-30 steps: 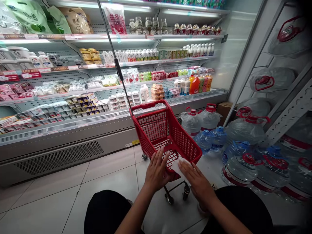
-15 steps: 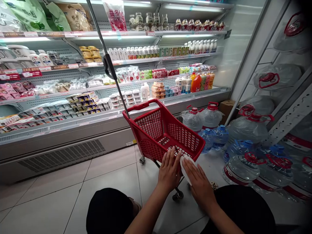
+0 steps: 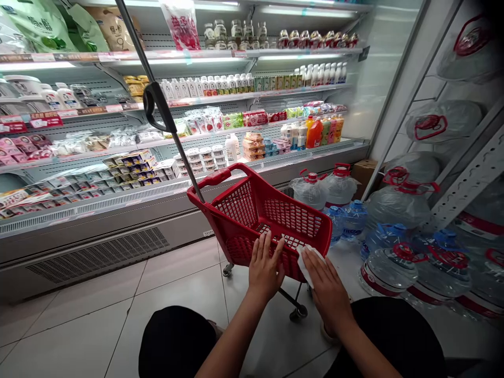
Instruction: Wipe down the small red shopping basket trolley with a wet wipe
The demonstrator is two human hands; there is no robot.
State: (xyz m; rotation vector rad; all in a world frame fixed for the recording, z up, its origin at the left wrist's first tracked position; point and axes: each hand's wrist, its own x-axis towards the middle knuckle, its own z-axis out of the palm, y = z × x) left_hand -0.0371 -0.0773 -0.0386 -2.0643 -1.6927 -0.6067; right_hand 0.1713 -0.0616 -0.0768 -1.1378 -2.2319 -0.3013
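Observation:
In front of me stands a red plastic shopping cart (image 3: 236,247) with a mesh basket, small wheels and a long grey pole rising from its left end. My left hand (image 3: 264,270) is open, with fingers extended against the near side of the basket. Under the fingers of my right hand (image 3: 328,289) is a white cloth or tissue (image 3: 305,266), held against the near right corner of the basket. Part of the cloth is hidden by those fingers. Nothing can be seen inside the basket.
A refrigerated display (image 3: 118,205) with stocked shelves runs behind the cart. Large water bottles (image 3: 388,270) crowd the floor and a rack at the right. My two knees (image 3: 177,341) flank my arms above the tiled floor (image 3: 98,310).
The cart has turned slightly, its pole end shifting left and nearer. My left hand has moved a little left and up the basket's side; my right hand and the cloth have shifted slightly right.

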